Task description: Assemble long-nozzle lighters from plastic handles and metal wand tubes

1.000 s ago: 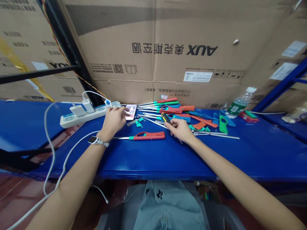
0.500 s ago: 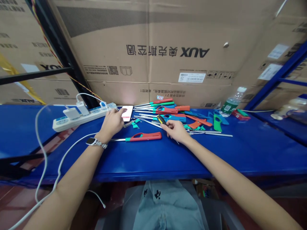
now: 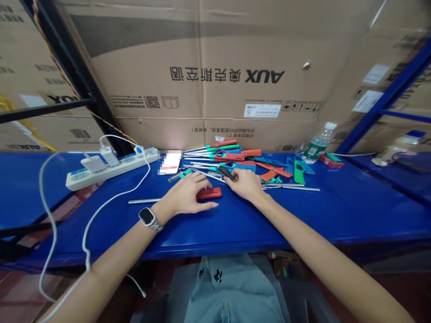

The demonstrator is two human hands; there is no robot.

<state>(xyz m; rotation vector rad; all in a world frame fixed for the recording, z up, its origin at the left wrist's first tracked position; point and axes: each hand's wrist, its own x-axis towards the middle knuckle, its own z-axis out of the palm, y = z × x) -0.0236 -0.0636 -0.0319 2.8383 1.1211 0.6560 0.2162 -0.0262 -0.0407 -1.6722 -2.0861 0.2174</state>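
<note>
- My left hand [image 3: 190, 195] is spread, thumb parted from the fingers, over the red lighter [image 3: 213, 193]; whether it touches, I cannot tell.
- The lighter lies beneath that hand, farther from my right hand [image 3: 247, 184], its long axis roughly parallel to the table's [image 3: 202, 233] front edge, rod [image 3: 144, 201] toward the left edge.
- My right hand pinches a black-and-yellow tool [image 3: 227, 172].
- The lighter's handle looks like smooth plastic, the rod slim, shiny metal; similar lighters [image 3: 230, 156] lie toward the back edge.
</note>
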